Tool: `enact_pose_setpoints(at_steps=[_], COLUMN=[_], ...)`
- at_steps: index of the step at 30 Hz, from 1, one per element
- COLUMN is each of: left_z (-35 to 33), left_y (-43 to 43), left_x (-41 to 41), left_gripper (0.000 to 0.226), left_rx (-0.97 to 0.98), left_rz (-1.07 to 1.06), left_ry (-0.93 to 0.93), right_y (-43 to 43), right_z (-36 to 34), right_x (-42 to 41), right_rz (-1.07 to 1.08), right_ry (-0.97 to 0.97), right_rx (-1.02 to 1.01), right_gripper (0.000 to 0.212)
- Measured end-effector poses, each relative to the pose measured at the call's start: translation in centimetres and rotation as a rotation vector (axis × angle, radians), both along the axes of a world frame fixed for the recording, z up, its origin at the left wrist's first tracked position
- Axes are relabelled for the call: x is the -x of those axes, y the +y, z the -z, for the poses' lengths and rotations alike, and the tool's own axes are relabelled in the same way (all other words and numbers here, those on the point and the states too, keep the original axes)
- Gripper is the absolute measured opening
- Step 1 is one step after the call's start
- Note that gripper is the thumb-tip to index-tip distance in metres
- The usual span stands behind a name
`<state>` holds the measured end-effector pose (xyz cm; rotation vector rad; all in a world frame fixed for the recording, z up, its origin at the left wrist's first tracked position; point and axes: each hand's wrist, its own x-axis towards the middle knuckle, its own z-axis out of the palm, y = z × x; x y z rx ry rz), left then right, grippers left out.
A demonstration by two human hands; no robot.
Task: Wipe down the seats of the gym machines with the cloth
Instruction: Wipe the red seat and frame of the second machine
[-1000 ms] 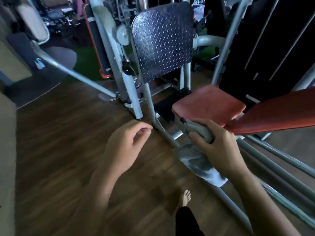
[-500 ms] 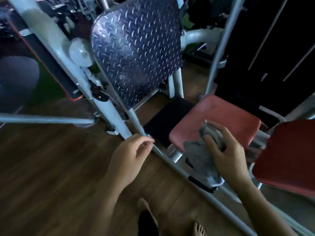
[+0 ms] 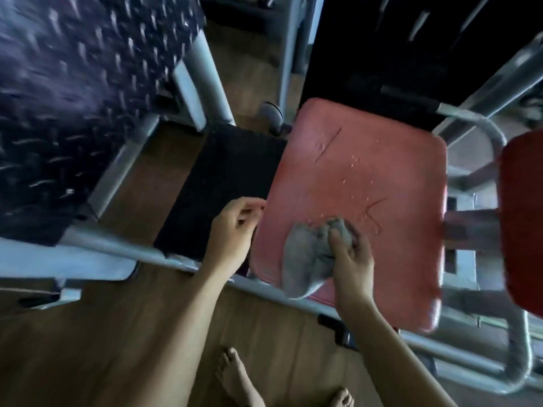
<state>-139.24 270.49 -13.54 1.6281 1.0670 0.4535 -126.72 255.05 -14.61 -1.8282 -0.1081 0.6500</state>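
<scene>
Since 0.5 s ago the cloth [image 3: 308, 259] has come off the front edge of the red seat [image 3: 376, 171] & up onto its top. It's bunched in my R hand [image 3: 351, 261], fingers curled round it, pressed on the seat at lower centre of frame, one tail hanging past the near edge. L hand [image 3: 232, 227], centre-left, is loosely curled w/ nothing in it, just beside the seat's left edge; can't tell if touching. Black mat [image 3: 223, 183] sits left of the seat, tread plate [image 3: 73, 98] upper left, 2nd red pad [image 3: 524, 218] at right edge. Bare feet [image 3: 235, 380] at bottom.
</scene>
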Motion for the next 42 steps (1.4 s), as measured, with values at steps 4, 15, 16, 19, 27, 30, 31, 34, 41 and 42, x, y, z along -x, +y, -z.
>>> enact_pose_setpoints(at_steps=[4,15,16,19,27,30,31,34,41,42], left_z=[6.5,8.8,8.5,8.2,10.0,11.1,11.3,11.3,10.9,10.9], left_y=[0.8,1.1,1.2,1.4,1.4,0.8,0.7,0.7,0.2,0.2], left_x=[-0.8,-0.7,-0.7,-1.1,-4.8,-4.9,-4.9,-4.7,-4.5,-4.5], left_gripper=[0.022,0.025,0.025,0.026,0.030,0.033,0.034,0.034,0.039,0.039], left_rx=[-0.067,-0.233,-0.229,-0.242,-0.321,-0.445,-0.467,-0.479,-0.600,-0.607], left_rz=[0.057,0.148,0.155,0.173,0.071,0.056,0.053,0.043,0.039,0.036], left_ry=[0.051,0.032,0.038,0.048,-0.005,0.028,0.036,0.044,0.158,0.173], right_y=[-0.4,-1.7,-1.5,-0.3,-0.1,-0.1,0.6,2.0,1.7,2.3], right_z=[4.0,6.3,6.6,7.1,7.7,7.6,7.8,7.9,7.7,7.9], right_x=[-0.4,-2.0,-2.6,-5.3,-1.6,-5.1,-5.6,-2.7,-7.6,-7.6], right_rz=[-0.345,-0.997,-1.003,-0.805,-0.717,-0.842,-0.767,-0.449,-0.512,-0.380], right_ry=[-0.466,-1.189,-1.241,-1.282,-1.226,-1.328,-1.303,-1.099,-1.190,-1.104], right_rx=[0.295,0.421,0.406,0.540,0.394,0.386,0.437,0.536,0.587,0.626], right_gripper=[0.029,0.045,0.040,0.034,0.036,0.034,0.033,0.034,0.033,0.030])
